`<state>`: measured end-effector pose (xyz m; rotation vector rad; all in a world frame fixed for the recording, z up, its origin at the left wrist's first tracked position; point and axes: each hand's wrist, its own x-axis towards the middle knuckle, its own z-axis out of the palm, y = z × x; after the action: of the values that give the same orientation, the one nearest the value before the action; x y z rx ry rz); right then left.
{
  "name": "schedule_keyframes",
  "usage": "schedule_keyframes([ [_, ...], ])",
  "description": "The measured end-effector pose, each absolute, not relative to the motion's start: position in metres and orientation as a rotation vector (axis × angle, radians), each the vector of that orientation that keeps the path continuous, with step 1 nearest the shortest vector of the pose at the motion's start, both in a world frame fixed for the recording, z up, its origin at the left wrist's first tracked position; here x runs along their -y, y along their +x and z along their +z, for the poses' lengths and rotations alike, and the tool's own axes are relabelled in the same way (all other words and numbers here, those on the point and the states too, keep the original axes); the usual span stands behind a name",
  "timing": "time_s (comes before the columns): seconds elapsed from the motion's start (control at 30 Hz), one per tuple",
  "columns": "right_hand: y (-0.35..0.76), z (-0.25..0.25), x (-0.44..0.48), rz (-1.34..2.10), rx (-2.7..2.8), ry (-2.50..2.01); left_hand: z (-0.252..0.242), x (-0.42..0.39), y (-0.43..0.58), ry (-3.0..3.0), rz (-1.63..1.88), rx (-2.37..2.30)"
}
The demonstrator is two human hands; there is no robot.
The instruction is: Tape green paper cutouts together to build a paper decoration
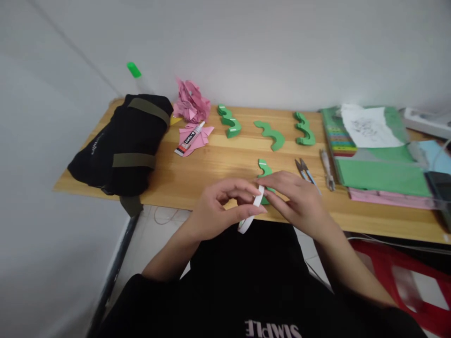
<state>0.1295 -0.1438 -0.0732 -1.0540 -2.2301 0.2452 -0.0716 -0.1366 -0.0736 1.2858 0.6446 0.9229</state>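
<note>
My left hand [220,209] pinches a small white roll of tape [251,212] just past the near edge of the wooden table [211,164]. The fingertips of my right hand [296,199] are closed on the roll's upper end. Right behind my fingers lies a green wavy paper piece [264,170], partly hidden by them. Three more green wavy pieces sit further back in a row: one at the left [229,121], one in the middle [271,134], one at the right [305,128].
A black bag [123,141] fills the table's left end. Pink crumpled paper [192,101] and a glue tube [189,139] lie beside it. Small snips [305,171] and a tool [327,169] lie right of my hands, next to stacked coloured paper [380,176]. A red stool [405,277] stands below.
</note>
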Motion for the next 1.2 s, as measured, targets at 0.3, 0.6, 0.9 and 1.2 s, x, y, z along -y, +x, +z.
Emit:
schedule_keyframes([
  [0.3, 0.14, -0.081, 0.154, 0.109, 2.103, -1.133, -0.072, 0.147, -0.071, 1.528, 0.915, -0.642],
  [0.6, 0.146, -0.1, 0.149, 0.356, 1.883, -1.379, -0.068, 0.147, -0.063, 1.204, 0.744, -0.379],
  [0.9, 0.187, -0.118, 0.14, 0.543, 1.734, -1.65, -0.074, 0.134, -0.057, 0.991, 0.754, -0.457],
  [1.2, 0.229, -0.144, 0.13, -0.016, 1.86, -2.313, -0.059, 0.101, -0.049, 0.923, 0.727, -0.606],
])
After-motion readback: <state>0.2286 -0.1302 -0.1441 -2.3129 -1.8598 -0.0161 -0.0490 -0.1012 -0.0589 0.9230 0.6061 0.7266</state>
